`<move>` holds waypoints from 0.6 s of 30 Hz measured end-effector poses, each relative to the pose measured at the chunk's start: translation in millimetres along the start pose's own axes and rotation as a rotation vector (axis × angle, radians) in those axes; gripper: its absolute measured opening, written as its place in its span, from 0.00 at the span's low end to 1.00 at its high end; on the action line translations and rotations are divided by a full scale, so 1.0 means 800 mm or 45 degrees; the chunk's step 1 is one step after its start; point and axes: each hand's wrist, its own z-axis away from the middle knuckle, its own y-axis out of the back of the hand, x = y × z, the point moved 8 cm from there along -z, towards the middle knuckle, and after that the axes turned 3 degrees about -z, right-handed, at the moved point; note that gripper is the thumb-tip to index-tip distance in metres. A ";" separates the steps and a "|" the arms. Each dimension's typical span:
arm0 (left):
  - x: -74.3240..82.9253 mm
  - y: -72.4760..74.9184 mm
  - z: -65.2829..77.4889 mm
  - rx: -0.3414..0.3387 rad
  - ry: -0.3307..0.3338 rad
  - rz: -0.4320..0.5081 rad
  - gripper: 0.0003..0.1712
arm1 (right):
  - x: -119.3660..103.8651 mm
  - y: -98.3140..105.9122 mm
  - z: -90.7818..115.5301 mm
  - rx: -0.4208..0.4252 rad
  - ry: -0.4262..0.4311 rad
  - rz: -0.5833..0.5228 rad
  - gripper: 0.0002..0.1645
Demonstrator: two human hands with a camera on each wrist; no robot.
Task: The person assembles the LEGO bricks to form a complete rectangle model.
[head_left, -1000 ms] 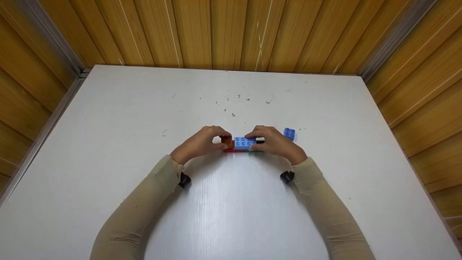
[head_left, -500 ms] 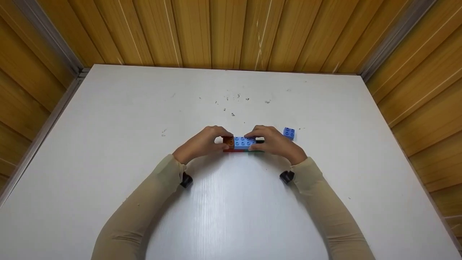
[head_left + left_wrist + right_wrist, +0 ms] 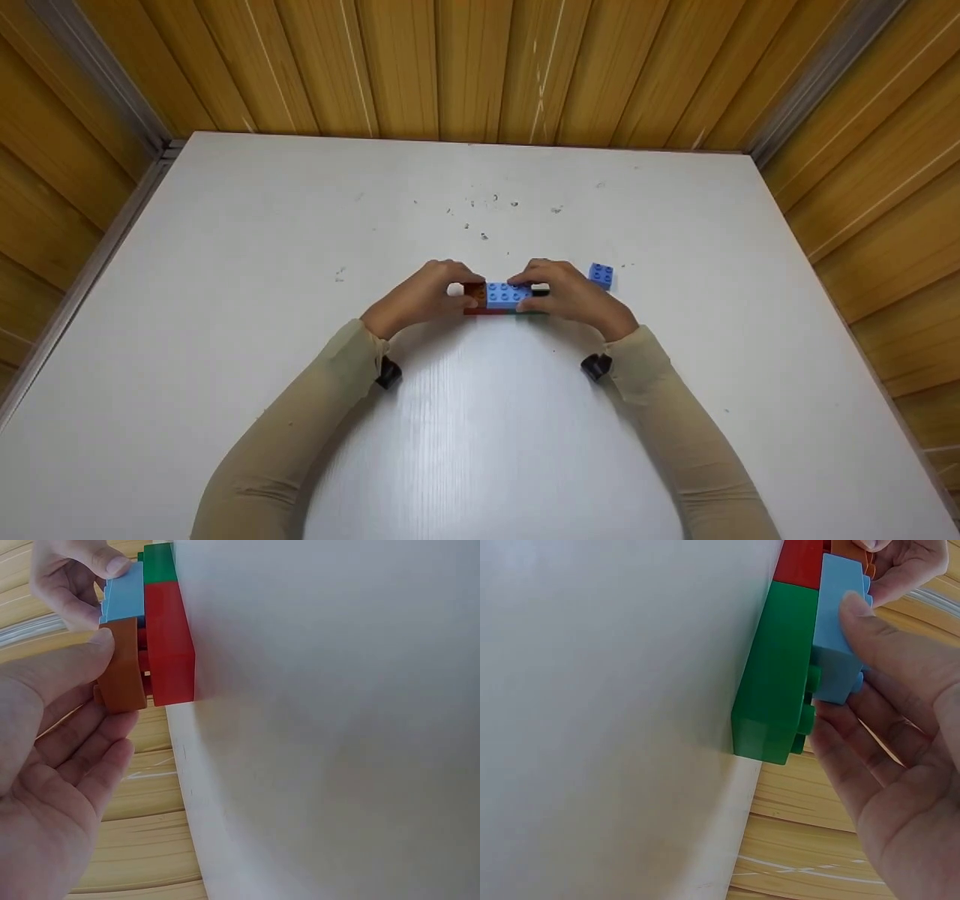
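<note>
My left hand [image 3: 420,298] pinches a small brown brick [image 3: 122,667] between thumb and fingers. This brick sits slightly raised over the end of a red brick [image 3: 171,645], and red studs show in the gap below it. Its side is against a light-blue brick [image 3: 498,295] with two rows of studs. The thumb and fingers of my right hand [image 3: 574,296] grip the light-blue brick, which lies across the red brick and a green brick [image 3: 776,667]. Red and green stand end to end on the table. Bare green studs show at the right end, in the right wrist view.
A loose small blue brick [image 3: 601,276] lies on the white table [image 3: 480,435], just beyond my right hand. Dark scuff marks dot the tabletop farther back. Wood-patterned panels [image 3: 480,71] rise behind the table and at both sides.
My left hand has shifted slightly right with the brown brick, bringing it up beside the light-blue brick. The right hand stays where it was.
</note>
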 end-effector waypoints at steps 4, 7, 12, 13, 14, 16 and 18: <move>-0.001 0.000 0.000 -0.005 0.020 0.006 0.20 | 0.000 0.000 0.000 -0.009 -0.009 0.004 0.23; -0.002 0.000 0.000 -0.008 0.043 0.025 0.20 | 0.000 -0.001 -0.001 -0.013 -0.008 0.007 0.23; -0.004 -0.001 0.000 0.020 0.048 0.060 0.20 | 0.001 -0.001 -0.001 -0.022 -0.003 0.006 0.23; -0.004 -0.001 0.000 0.031 0.042 0.063 0.20 | 0.001 -0.001 -0.002 -0.025 -0.006 0.007 0.23; -0.005 -0.001 0.000 0.043 0.036 0.067 0.20 | 0.001 -0.001 -0.002 -0.027 -0.007 0.007 0.23; -0.005 -0.001 0.001 0.066 0.024 0.075 0.20 | 0.001 -0.001 -0.003 -0.029 -0.008 0.008 0.23; -0.007 -0.001 0.001 0.084 0.029 0.084 0.20 | 0.001 -0.001 -0.003 -0.027 -0.006 0.010 0.23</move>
